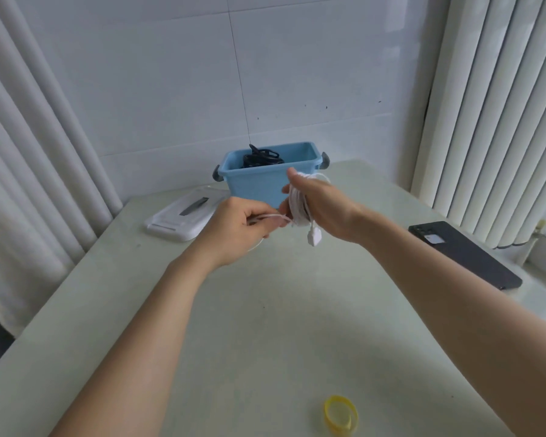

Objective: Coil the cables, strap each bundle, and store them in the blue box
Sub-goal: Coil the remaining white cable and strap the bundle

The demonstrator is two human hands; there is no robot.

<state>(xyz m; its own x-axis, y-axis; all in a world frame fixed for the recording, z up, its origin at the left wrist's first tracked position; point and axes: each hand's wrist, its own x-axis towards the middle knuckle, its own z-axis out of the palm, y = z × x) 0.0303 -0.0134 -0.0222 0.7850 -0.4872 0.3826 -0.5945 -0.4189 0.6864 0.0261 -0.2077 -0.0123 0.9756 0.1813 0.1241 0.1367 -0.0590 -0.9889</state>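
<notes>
While right hand (323, 208) grips white coil (298, 204), left hand (241, 230) pinches strand (276, 216).

The blue box (256, 184) looks like smooth, matt plastic, as does the white lid (183, 217). The pale table (265, 326) is smooth with a soft sheen; the yellow strap (341, 414) near its front edge looks glossy.
</notes>
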